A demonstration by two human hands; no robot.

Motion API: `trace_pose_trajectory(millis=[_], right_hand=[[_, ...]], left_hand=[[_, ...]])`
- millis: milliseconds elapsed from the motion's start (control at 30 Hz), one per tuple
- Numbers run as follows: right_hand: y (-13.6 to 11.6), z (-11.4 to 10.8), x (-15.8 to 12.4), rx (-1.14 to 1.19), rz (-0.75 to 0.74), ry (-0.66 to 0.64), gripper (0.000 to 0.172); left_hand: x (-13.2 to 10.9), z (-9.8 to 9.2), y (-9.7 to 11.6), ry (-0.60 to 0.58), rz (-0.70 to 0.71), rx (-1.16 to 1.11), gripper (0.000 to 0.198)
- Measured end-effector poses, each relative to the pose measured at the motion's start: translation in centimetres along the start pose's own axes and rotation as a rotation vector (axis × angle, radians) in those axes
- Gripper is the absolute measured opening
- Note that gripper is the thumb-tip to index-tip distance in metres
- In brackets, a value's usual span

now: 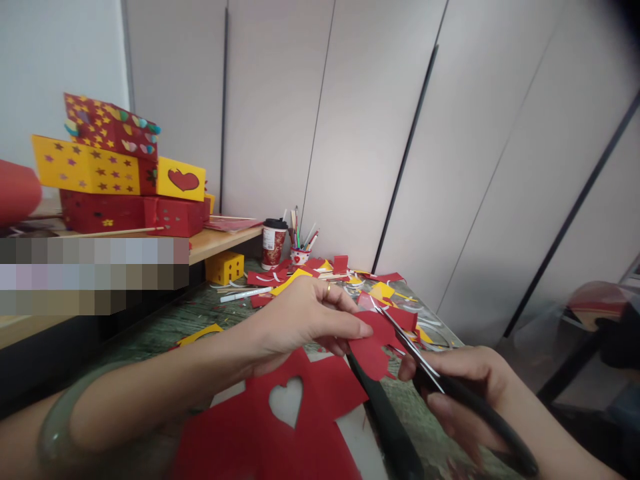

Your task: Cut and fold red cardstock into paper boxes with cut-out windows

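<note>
My left hand (320, 317) pinches a red paper heart (369, 347) between thumb and fingers, a little above the table. In my right hand (465, 387) is a pair of scissors (415, 357) with black handles. Its blades point up and to the left, at the right edge of the heart, and look almost closed. Beneath my left hand lies a large red paper sheet (260, 443) with a heart-shaped hole in it. A long black object (387, 417) lies beside the sheet, partly hidden by the heart.
Red and yellow paper scraps (383, 290) cover the far table (200, 360). Behind them stand a lidded paper cup (275, 247) and a pen cup (301, 255). A white pen (245, 294) lies nearer. Decorated paper boxes (110, 167) are stacked on a raised shelf (227, 241) at left.
</note>
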State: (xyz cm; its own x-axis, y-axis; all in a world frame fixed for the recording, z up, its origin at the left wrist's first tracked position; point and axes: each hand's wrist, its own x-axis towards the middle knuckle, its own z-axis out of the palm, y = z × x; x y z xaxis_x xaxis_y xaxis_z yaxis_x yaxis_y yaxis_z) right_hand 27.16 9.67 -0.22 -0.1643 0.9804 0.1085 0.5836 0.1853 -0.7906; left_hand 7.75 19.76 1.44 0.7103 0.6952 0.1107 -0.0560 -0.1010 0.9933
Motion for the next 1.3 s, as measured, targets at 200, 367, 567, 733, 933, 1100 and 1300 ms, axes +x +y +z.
trace_pose_trajectory(millis=[200, 367, 567, 733, 933, 1100, 1300], right_hand=[[0.4, -0.1, 0.1, 0.087, 0.033, -0.065, 0.031], [-0.4, 0.6, 0.3, 0.185, 0.023, -0.031, 0.033], [-1.4, 0.6, 0.2, 0.148, 0.024, 0.050, 0.041], [-1.1, 0.4, 0.2, 0.115, 0.021, -0.055, 0.039], [-0.2, 0.3, 0.1, 0.089, 0.048, -0.059, 0.042], [1.0, 0.1, 0.1, 0.079, -0.043, -0.020, 0.046], [0.2, 0.2, 0.0, 0.045, 0.053, -0.030, 0.038]], left_hand=[[-0.1, 0.4, 0.0, 0.037, 0.018, -0.080, 0.016], [-0.4, 1.1, -0.3, 0.031, -0.031, -0.131, 0.012], [-0.3, 1.1, -0.3, 0.019, -0.026, -0.140, 0.011], [-0.4, 1.1, 0.0, 0.033, -0.062, -0.117, 0.013], [-0.7, 1.1, 0.4, 0.040, -0.082, -0.084, 0.013], [-0.5, 1.0, 0.4, 0.015, -0.057, -0.048, 0.010], [-0.5, 0.6, 0.3, -0.013, -0.005, 0.006, 0.009]])
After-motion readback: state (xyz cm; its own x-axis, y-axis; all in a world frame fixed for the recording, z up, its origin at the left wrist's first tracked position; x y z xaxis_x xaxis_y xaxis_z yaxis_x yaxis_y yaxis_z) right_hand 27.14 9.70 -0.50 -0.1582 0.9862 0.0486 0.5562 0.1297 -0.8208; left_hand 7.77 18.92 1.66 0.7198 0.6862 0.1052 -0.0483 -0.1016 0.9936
